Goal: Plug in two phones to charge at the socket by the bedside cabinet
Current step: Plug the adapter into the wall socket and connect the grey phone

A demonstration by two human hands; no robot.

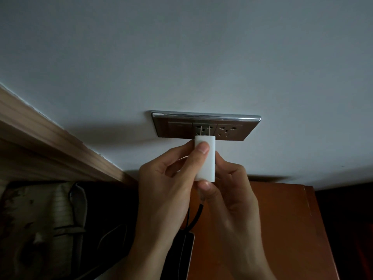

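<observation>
Both hands, left (171, 178) and right (232, 190), are gripping the white charger (207, 158), prongs entering the socket plate's (205, 118) middle outlet; I'm judging a straight, firm push comes next.

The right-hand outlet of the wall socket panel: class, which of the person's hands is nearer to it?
Right. The right hand grips the white charger just below the right-hand outlet; the left hand holds it from farther left.
</observation>
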